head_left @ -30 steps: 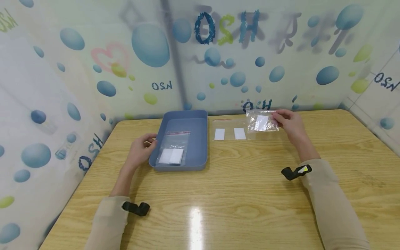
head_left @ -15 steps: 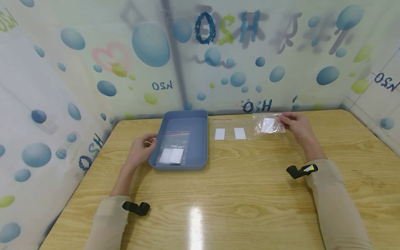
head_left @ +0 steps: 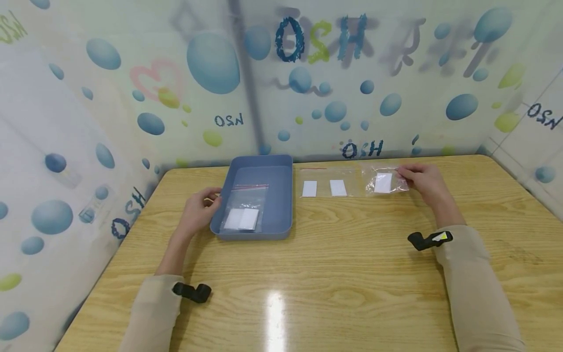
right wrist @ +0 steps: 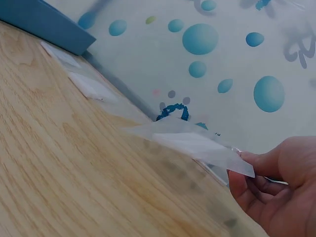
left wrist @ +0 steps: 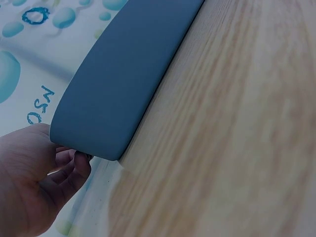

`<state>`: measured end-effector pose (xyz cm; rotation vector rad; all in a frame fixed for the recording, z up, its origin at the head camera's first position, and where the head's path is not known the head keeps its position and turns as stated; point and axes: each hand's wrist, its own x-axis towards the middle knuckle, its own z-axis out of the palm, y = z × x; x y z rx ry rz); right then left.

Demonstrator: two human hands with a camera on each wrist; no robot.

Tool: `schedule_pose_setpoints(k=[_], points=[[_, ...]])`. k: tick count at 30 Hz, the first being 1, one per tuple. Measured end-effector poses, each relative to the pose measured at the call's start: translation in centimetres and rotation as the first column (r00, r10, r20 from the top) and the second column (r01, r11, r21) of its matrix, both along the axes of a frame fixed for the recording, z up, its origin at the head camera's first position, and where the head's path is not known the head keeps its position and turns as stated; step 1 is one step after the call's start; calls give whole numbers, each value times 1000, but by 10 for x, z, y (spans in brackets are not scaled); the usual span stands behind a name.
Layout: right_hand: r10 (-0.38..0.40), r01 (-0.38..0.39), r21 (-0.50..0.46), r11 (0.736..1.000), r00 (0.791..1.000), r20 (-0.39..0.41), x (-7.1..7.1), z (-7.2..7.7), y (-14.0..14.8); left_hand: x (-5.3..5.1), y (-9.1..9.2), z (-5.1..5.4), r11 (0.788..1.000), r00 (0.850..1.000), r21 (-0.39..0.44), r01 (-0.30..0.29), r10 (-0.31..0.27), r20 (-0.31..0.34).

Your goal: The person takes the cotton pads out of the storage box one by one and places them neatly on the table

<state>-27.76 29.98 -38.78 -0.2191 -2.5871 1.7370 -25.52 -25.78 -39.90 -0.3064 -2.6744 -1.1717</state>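
Observation:
My right hand (head_left: 426, 181) pinches the right end of a clear zip bag (head_left: 368, 186) with a white rectangular piece inside. In the right wrist view this bag (right wrist: 190, 145) is tilted, at least partly above the table, between thumb and fingers. To its left, two white pieces (head_left: 310, 188) in clear bags lie side by side on the table. My left hand (head_left: 198, 212) grips the left wall of a blue-grey tray (head_left: 279, 195), fingers curled at its edge in the left wrist view. Inside the tray, at lower left, are clear red-striped zip bags (head_left: 248, 198) with white pieces.
The wooden table (head_left: 334, 283) stretches in front of both arms. Behind it stands a wall (head_left: 308, 132) printed with blue and green bubbles and letters, close to the tray and the row of bags. Each sleeve cuff carries a small black camera (head_left: 192, 292).
My right hand has moved right and slightly down with the zip bag, bringing it lower, beside the row of bags. The left hand and the tray stay where they were.

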Motion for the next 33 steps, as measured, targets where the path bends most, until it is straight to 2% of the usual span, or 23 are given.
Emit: schedule_pose_setpoints(k=[9, 14, 20, 33], points=[[-22, 17, 142, 990, 999, 34, 1, -2, 0, -1, -1, -2, 1000, 1000, 4, 1, -1, 8], [-37, 34, 224, 974, 999, 10, 2, -3, -4, 0, 0, -1, 1000, 1000, 4, -1, 1, 12], [-87, 86, 243, 966, 996, -4, 1, -7, -10, 0, 0, 0, 1000, 1000, 15, 1, -1, 8], [-106, 112, 274, 955, 994, -38, -1, -7, -18, 0, 0, 0, 1000, 1000, 12, 1, -1, -2]])
